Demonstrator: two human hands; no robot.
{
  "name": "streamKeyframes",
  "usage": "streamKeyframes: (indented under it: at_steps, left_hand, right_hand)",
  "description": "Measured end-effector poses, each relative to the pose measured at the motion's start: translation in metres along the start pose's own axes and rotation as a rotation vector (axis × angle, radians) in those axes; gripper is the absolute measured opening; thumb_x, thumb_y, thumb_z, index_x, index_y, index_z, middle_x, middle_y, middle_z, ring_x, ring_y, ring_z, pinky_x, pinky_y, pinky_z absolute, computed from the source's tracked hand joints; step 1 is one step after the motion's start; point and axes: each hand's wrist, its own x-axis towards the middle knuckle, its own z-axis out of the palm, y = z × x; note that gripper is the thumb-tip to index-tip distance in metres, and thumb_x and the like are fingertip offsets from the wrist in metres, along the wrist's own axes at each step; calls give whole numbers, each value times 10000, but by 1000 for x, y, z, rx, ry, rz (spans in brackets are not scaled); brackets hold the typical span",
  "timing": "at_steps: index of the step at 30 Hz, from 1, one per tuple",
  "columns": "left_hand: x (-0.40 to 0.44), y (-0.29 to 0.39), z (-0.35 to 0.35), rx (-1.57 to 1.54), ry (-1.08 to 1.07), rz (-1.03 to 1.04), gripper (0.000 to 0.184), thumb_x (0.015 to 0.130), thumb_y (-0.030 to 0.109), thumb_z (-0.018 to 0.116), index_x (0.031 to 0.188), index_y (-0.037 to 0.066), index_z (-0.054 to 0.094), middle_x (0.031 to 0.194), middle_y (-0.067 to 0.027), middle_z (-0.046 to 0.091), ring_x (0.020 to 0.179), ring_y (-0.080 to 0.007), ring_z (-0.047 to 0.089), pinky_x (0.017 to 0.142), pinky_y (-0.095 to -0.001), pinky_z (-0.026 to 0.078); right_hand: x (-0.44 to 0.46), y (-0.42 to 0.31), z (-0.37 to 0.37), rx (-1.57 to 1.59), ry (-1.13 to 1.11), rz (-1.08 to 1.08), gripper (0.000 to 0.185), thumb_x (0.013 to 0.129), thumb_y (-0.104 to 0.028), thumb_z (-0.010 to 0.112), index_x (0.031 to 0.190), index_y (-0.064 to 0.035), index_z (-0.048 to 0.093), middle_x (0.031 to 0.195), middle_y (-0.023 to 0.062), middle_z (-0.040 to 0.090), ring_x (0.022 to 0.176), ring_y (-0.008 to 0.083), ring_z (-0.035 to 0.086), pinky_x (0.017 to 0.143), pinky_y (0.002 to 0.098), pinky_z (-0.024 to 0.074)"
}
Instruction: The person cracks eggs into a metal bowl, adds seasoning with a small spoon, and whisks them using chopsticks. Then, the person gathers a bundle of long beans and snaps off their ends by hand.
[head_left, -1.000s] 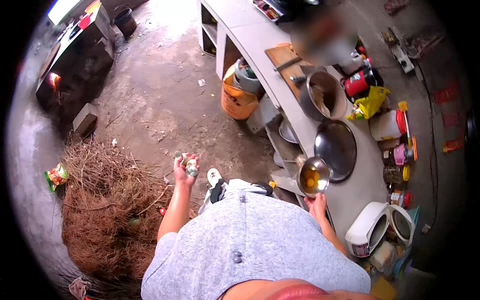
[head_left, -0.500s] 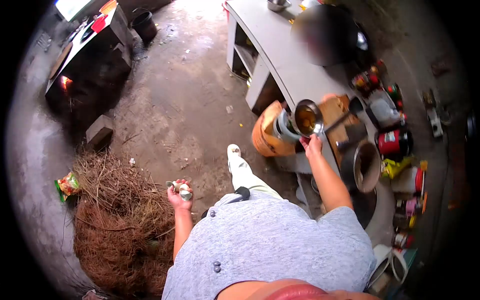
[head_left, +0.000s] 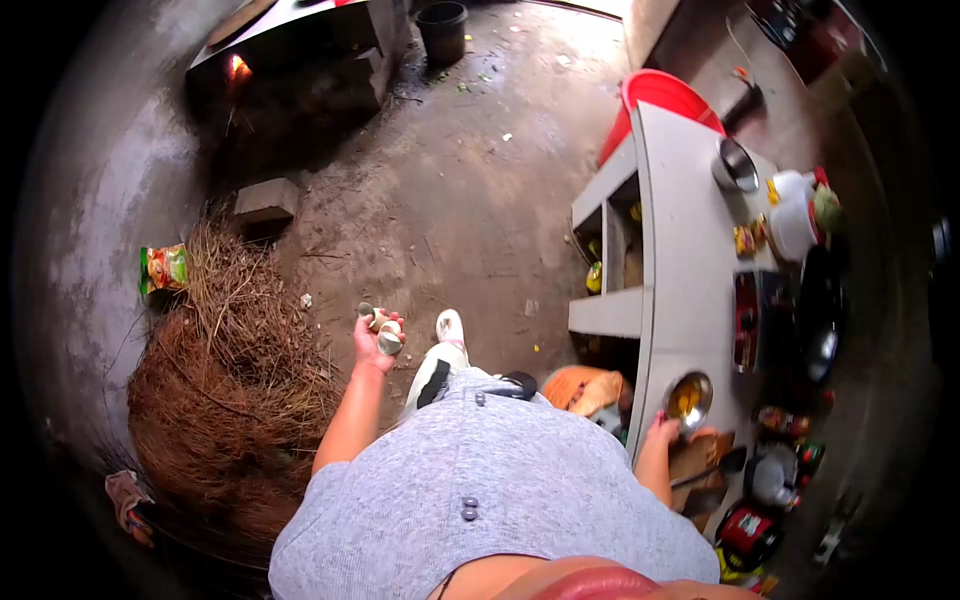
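Observation:
Several pale eggshell pieces [head_left: 388,342] lie in my left hand [head_left: 370,345], its fingers curled round them, over the floor beside the brushwood. My right hand [head_left: 660,430] grips the rim of a metal bowl [head_left: 689,401] at the edge of the long counter. Yellow egg yolks show inside the bowl. Just below the bowl lie a wooden board [head_left: 690,460] and a black ladle [head_left: 732,461].
A heap of dry brushwood [head_left: 240,400] lies at the left, with a grey block [head_left: 267,201] above it. A fire [head_left: 238,68] glows in the stove. Along the counter [head_left: 690,300] stand a metal pot [head_left: 735,165] and a black wok [head_left: 820,315]. Behind is a red tub [head_left: 665,95].
The view has moved forward along the counter, bringing the red tub into sight. The bowl is now over the counter's edge, past the board. Both hands keep their hold.

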Motion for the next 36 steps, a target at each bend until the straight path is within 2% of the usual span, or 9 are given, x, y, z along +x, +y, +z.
streamKeyframes:
  at_steps: [3, 6, 9, 17, 25, 31, 32, 35, 36]
  left_hand:
    - [68, 19, 38, 25, -25, 9, 233, 768, 319, 437, 874, 129, 519, 824, -100, 583, 733, -256, 588, 507, -389, 491]
    - [150, 43, 73, 24, -82, -28, 268, 771, 324, 438, 919, 114, 517, 850, -99, 577, 748, -254, 583, 514, -379, 486]
    - [214, 76, 146, 71, -48, -43, 267, 770, 308, 445, 941, 116, 516, 842, -94, 582, 765, -264, 586, 519, -378, 482]
    - [377, 155, 321, 140, -305, -111, 231, 806, 281, 414, 943, 126, 517, 908, -91, 587, 763, -240, 601, 561, -369, 516]
    - [521, 205, 436, 158, -252, -130, 322, 815, 297, 387, 991, 63, 521, 994, -107, 580, 831, -239, 587, 598, -370, 509]
    - [614, 254, 494, 5, -209, -120, 359, 798, 297, 389, 939, -2, 530, 898, -126, 585, 803, -250, 580, 598, -394, 498]
    - [632, 263, 504, -21, -175, -150, 244, 795, 260, 395, 874, 70, 527, 887, -124, 584, 780, -262, 576, 568, -371, 505]
    - [714, 290, 525, 4, -41, -183, 287, 798, 280, 386, 859, 34, 521, 827, -122, 578, 735, -259, 573, 553, -369, 505]
    - [741, 305, 541, 64, -26, -179, 317, 795, 291, 381, 834, 9, 523, 778, -129, 574, 702, -263, 574, 546, -367, 504]
  right_hand:
    - [13, 12, 12, 107, 70, -21, 301, 805, -159, 408, 804, 121, 518, 753, 152, 576, 627, 218, 567, 615, 325, 535]
    - [-1, 25, 75, -32, 93, -51, 313, 812, -183, 408, 787, 111, 513, 733, 146, 567, 614, 216, 547, 602, 331, 512]
    - [-35, 38, 181, -221, 14, -84, 326, 819, -207, 409, 770, 101, 507, 713, 140, 557, 602, 215, 527, 589, 336, 489]
    - [-141, 61, 472, -619, -318, -235, 370, 836, -270, 410, 725, 74, 493, 659, 125, 533, 568, 212, 474, 554, 350, 428]
    - [-195, 87, 715, -813, -568, -418, 422, 854, -333, 411, 680, 47, 478, 605, 109, 508, 535, 209, 421, 518, 365, 368]
    - [-225, 79, 838, -964, -684, -867, 465, 867, -380, 412, 647, 26, 467, 565, 98, 490, 510, 206, 381, 492, 375, 322]
    - [-234, 77, 856, -945, -687, -928, 461, 868, -383, 409, 640, 15, 455, 551, 89, 469, 492, 199, 377, 473, 367, 322]
    - [-271, 76, 901, -882, -708, -1112, 452, 871, -393, 401, 619, -18, 419, 509, 63, 406, 438, 177, 365, 417, 341, 323]
    - [-296, 71, 910, -789, -663, -712, 434, 873, -397, 395, 616, -48, 391, 495, 42, 368, 395, 154, 341, 367, 316, 298]
